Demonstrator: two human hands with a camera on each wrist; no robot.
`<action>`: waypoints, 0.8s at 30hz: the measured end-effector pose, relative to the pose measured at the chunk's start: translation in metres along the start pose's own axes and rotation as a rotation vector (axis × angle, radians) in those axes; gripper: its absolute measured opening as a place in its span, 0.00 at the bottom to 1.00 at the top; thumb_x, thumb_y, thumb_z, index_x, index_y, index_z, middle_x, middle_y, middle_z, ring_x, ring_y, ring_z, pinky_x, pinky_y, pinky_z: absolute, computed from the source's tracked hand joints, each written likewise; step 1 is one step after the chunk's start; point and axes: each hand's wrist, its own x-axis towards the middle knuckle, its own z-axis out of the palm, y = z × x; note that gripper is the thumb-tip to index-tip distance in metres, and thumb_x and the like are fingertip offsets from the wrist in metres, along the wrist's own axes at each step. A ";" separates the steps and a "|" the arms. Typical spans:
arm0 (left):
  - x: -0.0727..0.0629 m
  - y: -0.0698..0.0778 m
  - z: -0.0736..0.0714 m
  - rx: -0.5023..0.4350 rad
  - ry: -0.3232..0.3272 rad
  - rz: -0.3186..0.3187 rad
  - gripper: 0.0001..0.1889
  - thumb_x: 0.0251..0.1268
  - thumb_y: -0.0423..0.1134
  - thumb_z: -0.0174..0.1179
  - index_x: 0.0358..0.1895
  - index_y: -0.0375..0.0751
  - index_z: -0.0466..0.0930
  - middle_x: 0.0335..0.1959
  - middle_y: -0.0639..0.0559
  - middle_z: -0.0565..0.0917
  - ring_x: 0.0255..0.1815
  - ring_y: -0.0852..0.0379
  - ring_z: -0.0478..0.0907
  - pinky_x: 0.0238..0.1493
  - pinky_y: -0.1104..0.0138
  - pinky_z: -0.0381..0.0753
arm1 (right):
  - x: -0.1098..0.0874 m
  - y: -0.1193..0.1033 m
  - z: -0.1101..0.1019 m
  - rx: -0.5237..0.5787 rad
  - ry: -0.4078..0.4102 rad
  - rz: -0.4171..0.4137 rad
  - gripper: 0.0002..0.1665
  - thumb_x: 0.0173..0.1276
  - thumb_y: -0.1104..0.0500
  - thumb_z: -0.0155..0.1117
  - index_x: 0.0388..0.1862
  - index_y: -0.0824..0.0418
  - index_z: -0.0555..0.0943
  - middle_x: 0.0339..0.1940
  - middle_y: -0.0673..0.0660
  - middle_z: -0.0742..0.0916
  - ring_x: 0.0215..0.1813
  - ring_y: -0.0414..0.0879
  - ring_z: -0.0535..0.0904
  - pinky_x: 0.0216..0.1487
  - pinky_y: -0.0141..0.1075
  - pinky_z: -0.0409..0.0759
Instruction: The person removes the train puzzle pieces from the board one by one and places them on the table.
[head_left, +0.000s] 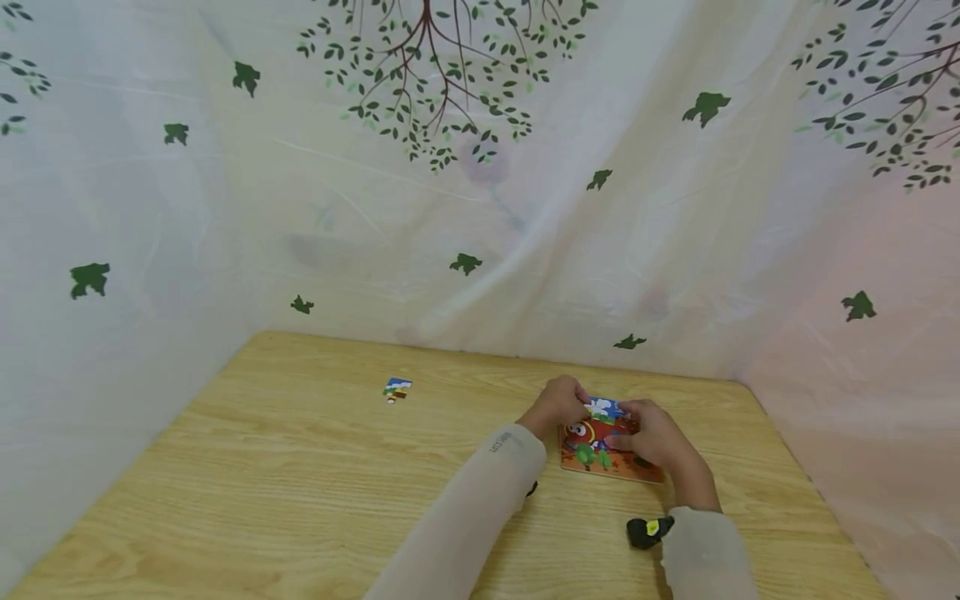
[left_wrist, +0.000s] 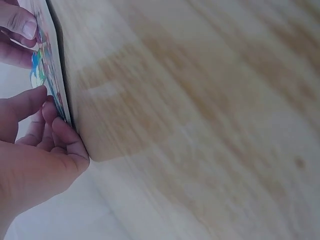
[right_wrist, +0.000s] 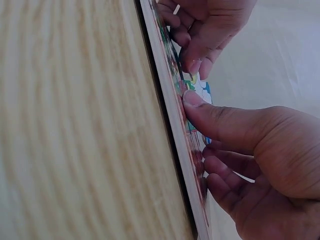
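Note:
On the right side of the table lies a flat jigsaw puzzle board [head_left: 612, 473] with a red cartoon character and green leaves on orange. A blue-and-white puzzle piece section [head_left: 602, 407] stands tilted up at its far edge, as the right wrist view shows. My left hand [head_left: 557, 406] pinches this section at its left side between thumb and fingers. Gripping its right side, my right hand [head_left: 660, 433] has its thumb [right_wrist: 205, 107] low against the section and board. The fingers partly hide both, and how the section meets the board cannot be told.
Several loose puzzle pieces [head_left: 398, 387] lie together at the back left of the wooden table [head_left: 300, 483]. A pale curtain [head_left: 375, 233] with printed leaves hangs behind the table's far edge. A black strap with a yellow-green mark [head_left: 649, 530] sits at the right wrist.

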 end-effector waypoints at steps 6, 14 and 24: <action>0.002 -0.001 -0.001 -0.085 0.015 -0.025 0.02 0.62 0.32 0.69 0.37 0.40 0.88 0.33 0.55 0.83 0.34 0.60 0.76 0.38 0.69 0.79 | 0.001 0.001 0.001 -0.004 0.011 0.013 0.39 0.66 0.58 0.75 0.69 0.76 0.72 0.65 0.76 0.75 0.61 0.68 0.75 0.64 0.62 0.72; 0.003 -0.010 -0.005 -0.141 0.051 -0.042 0.04 0.61 0.33 0.70 0.38 0.41 0.89 0.34 0.55 0.84 0.35 0.60 0.76 0.39 0.68 0.78 | 0.001 0.000 0.002 -0.011 0.012 0.027 0.41 0.66 0.56 0.76 0.69 0.77 0.70 0.65 0.76 0.75 0.62 0.69 0.75 0.63 0.63 0.71; 0.002 -0.023 -0.017 -0.229 0.054 -0.069 0.04 0.64 0.35 0.69 0.40 0.41 0.89 0.34 0.54 0.83 0.33 0.58 0.77 0.33 0.68 0.76 | 0.001 0.006 0.003 -0.008 0.017 0.021 0.40 0.67 0.56 0.75 0.68 0.78 0.71 0.66 0.77 0.74 0.64 0.70 0.73 0.65 0.64 0.70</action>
